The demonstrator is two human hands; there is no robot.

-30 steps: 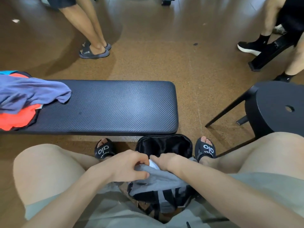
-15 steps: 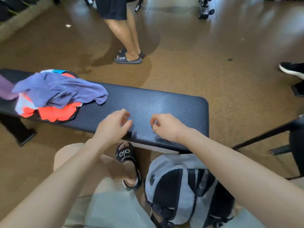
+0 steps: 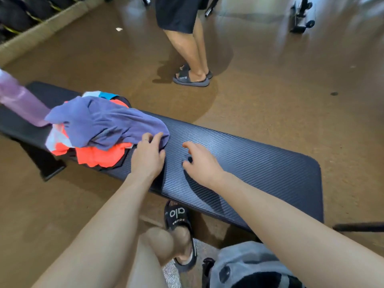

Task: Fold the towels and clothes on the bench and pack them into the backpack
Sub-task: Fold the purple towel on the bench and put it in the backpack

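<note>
Purple cloth [image 3: 108,123], orange garment [image 3: 97,156], dark ribbed bench [image 3: 249,159].

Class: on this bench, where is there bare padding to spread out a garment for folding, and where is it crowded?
Bare padding on the bench runs from the right hand to the rounded right end. The left part is crowded: the purple garment lies over orange clothes, beside a pink bottle. The left hand touches the purple garment's edge.
</note>
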